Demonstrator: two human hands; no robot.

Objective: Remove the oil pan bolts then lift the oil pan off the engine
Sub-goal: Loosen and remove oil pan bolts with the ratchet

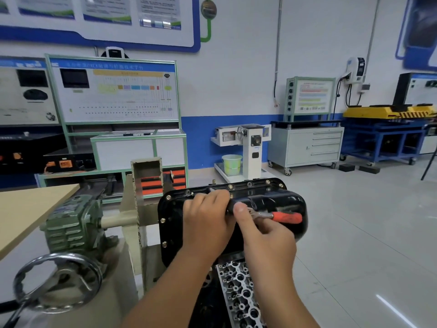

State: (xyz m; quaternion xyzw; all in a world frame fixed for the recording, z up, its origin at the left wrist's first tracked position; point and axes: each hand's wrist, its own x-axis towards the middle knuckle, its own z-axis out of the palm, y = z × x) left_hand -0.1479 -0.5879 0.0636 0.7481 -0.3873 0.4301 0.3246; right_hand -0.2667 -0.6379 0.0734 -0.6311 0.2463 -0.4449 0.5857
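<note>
Your engine stand (132, 209), beige frame, carries engine sideways; black oil pan (293, 204) faces you on it. Green gearbox (73, 223) bolted to stand's left side, chrome handwheel (56, 282) below it. Wooden tabletop (28, 209) just left of gearbox. Grey tiled floor (354, 233) under your stand; two dark blocks (346, 167), possibly rubber pads, lie on floor far right.

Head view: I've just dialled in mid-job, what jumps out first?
Two hands meet at centre over the glossy black oil pan: the left hand grips a black tool body, the right hand holds a red-handled ratchet. Bolts still sit along the pan's flange. A chrome handwheel sits lower left.
</note>
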